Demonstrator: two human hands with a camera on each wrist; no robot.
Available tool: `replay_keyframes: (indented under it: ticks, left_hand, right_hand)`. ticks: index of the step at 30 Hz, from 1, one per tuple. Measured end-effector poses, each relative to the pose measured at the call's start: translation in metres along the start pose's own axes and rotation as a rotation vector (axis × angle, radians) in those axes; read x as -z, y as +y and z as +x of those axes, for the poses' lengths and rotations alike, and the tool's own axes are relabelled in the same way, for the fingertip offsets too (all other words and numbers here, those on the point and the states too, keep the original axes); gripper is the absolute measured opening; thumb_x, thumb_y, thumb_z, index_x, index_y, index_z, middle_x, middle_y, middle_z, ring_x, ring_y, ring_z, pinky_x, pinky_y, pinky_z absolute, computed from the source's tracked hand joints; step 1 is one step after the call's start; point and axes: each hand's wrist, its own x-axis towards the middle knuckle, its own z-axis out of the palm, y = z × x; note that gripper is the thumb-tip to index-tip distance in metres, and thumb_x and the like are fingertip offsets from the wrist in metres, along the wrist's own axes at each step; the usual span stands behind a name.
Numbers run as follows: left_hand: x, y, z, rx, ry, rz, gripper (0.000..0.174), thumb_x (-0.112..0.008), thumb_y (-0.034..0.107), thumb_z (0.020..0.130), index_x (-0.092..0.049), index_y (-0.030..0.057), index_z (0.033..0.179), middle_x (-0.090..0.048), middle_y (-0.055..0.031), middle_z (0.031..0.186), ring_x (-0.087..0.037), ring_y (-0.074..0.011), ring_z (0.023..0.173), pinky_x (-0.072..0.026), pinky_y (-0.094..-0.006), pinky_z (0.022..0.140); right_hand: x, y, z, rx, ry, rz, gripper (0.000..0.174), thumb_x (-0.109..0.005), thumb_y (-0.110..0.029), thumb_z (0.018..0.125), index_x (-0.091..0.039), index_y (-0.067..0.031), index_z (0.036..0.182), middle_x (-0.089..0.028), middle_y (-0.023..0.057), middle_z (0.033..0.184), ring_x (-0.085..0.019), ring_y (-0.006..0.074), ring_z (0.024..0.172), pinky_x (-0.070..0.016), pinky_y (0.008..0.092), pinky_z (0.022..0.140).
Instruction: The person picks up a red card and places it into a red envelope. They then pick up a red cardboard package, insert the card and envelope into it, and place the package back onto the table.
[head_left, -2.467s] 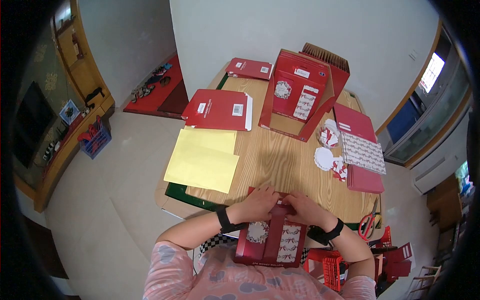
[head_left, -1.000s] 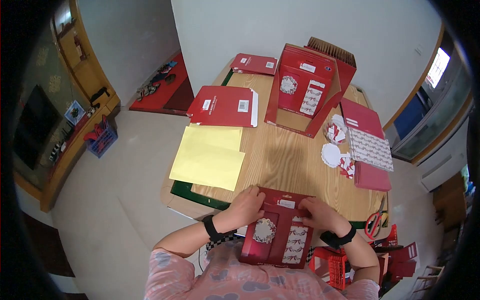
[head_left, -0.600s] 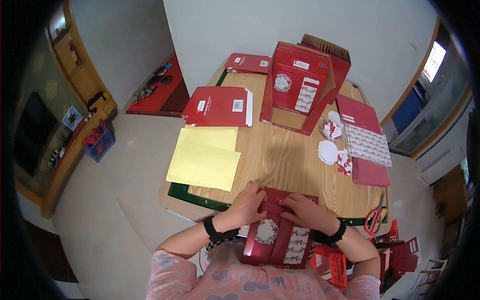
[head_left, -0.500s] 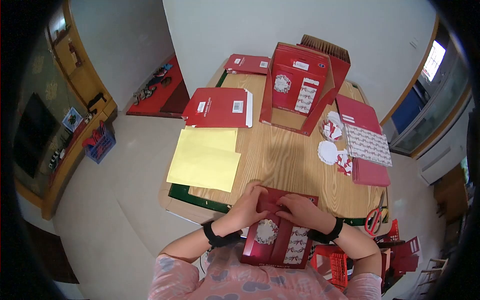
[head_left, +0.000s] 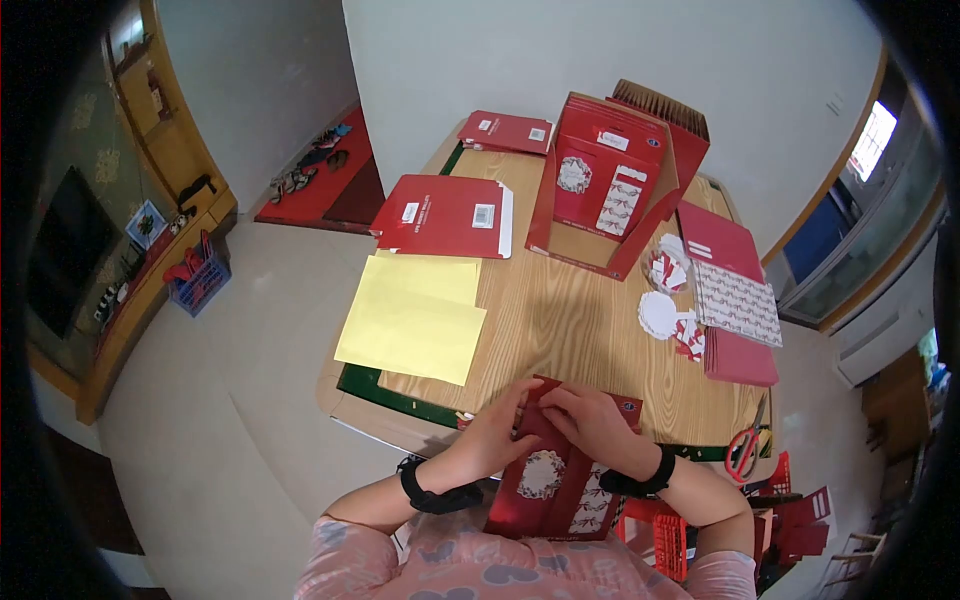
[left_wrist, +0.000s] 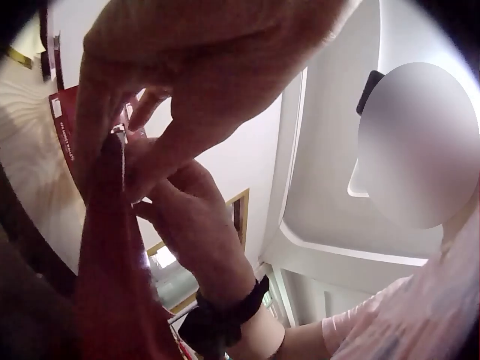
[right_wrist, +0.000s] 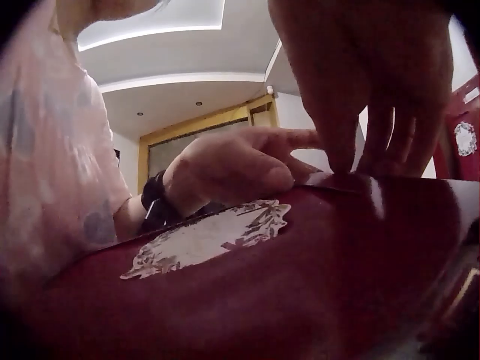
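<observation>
Red package [head_left: 530, 510] tilted at the near edge of the surface [head_left: 560, 330], by the person's lap. Left hand [head_left: 487, 437]: grip closed round its upper left edge, thumb on front. Right hand [head_left: 597, 428]: fingers bent, grip pinching near its top. Beyond: yellow sheets [head_left: 410, 325] left, display box [head_left: 545, 210] farther back, scissors [head_left: 741, 455] right.

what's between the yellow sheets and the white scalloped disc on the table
Just a stretch of bare wood tabletop between the yellow sheets and the white scalloped disc; the head view shows it.
</observation>
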Motion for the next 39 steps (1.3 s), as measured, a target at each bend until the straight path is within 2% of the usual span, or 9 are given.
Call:
replay_keyframes:
  ticks: [7,10,19,25,28,31,34,37,39]
  left_hand:
    - [-0.002,0.003,-0.002,-0.103,0.000,0.076,0.072,-0.068,0.001,0.071,-0.030,0.0020,0.131,-0.043,-0.0202,0.124,-0.045,-0.0351,0.116,-0.0386,-0.0376,0.096]
    - [-0.004,0.001,-0.002,-0.151,0.000,0.122,0.073,-0.068,0.002,0.069,-0.029,0.0015,0.131,-0.043,-0.0207,0.124,-0.044,-0.0367,0.116,-0.0381,-0.0385,0.097]
    - [-0.005,0.014,-0.007,-0.134,-0.002,0.235,0.079,-0.062,-0.001,0.071,-0.019,0.0014,0.136,-0.042,-0.0254,0.120,-0.045,-0.0401,0.111,-0.0424,-0.0417,0.090]
    - [-0.009,0.001,-0.003,-0.211,0.032,0.273,0.082,-0.066,0.001,0.070,-0.018,0.0003,0.137,-0.042,-0.0243,0.119,-0.049,-0.0364,0.108,-0.0443,-0.0383,0.087]
    - [-0.007,0.009,-0.004,-0.088,-0.032,0.188,0.083,-0.066,0.002,0.070,-0.018,0.0003,0.137,-0.041,-0.0246,0.121,-0.047,-0.0361,0.112,-0.0432,-0.0381,0.090]
    - [-0.009,0.005,-0.003,-0.125,-0.003,0.233,0.083,-0.066,0.002,0.070,-0.018,0.0007,0.137,-0.040,-0.0250,0.122,-0.048,-0.0356,0.112,-0.0429,-0.0375,0.091]
    - [-0.010,0.004,-0.003,-0.239,0.036,0.265,0.079,-0.064,0.003,0.071,-0.019,0.0008,0.135,-0.042,-0.0252,0.118,-0.050,-0.0385,0.106,-0.0463,-0.0408,0.085]
    - [-0.009,0.006,-0.003,-0.124,-0.046,0.200,0.082,-0.067,0.003,0.070,-0.019,0.0008,0.136,-0.041,-0.0247,0.122,-0.049,-0.0352,0.111,-0.0433,-0.0372,0.090]
    - [-0.009,0.006,-0.003,-0.166,-0.006,0.201,0.081,-0.067,0.003,0.070,-0.019,0.0013,0.136,-0.042,-0.0239,0.121,-0.050,-0.0341,0.109,-0.0435,-0.0369,0.089]
  right_hand:
    - [0.006,-0.013,-0.002,0.070,-0.101,-0.022,0.030,-0.063,-0.015,0.077,-0.055,-0.0058,0.105,-0.055,0.0137,0.101,-0.056,0.0320,0.093,-0.0486,0.0397,0.075]
    - [0.007,-0.011,-0.002,0.057,-0.222,-0.091,0.041,-0.063,-0.020,0.078,-0.047,-0.0049,0.112,-0.051,0.0162,0.104,-0.055,0.0337,0.096,-0.0487,0.0444,0.074]
    - [0.005,-0.024,-0.007,0.176,-0.107,-0.367,0.044,-0.065,-0.017,0.074,-0.049,-0.0060,0.114,-0.050,0.0089,0.094,-0.056,0.0242,0.089,-0.0513,0.0343,0.064]
    - [0.022,-0.025,0.001,-0.039,-0.338,-0.150,0.046,-0.064,-0.017,0.074,-0.047,-0.0048,0.115,-0.052,0.0109,0.098,-0.056,0.0289,0.093,-0.0508,0.0393,0.068]
    - [0.023,-0.023,0.002,-0.025,-0.326,-0.124,0.045,-0.063,-0.015,0.073,-0.047,-0.0036,0.113,-0.055,0.0136,0.097,-0.057,0.0322,0.091,-0.0501,0.0418,0.071]
    - [0.015,-0.021,-0.002,0.102,-0.183,-0.196,0.043,-0.062,-0.013,0.073,-0.047,-0.0035,0.112,-0.056,0.0149,0.093,-0.059,0.0337,0.086,-0.0498,0.0419,0.071]
    - [0.016,-0.017,0.001,0.083,-0.235,-0.131,0.042,-0.063,-0.013,0.073,-0.048,-0.0028,0.110,-0.057,0.0151,0.092,-0.059,0.0340,0.086,-0.0494,0.0408,0.072]
    - [0.035,-0.019,0.013,-0.024,-0.494,0.087,0.040,-0.065,-0.016,0.074,-0.049,-0.0024,0.108,-0.058,0.0160,0.095,-0.058,0.0338,0.089,-0.0491,0.0407,0.073]
    - [0.033,-0.015,0.010,-0.061,-0.406,0.264,0.038,-0.067,-0.015,0.074,-0.051,-0.0020,0.107,-0.059,0.0149,0.093,-0.059,0.0325,0.087,-0.0489,0.0380,0.074]
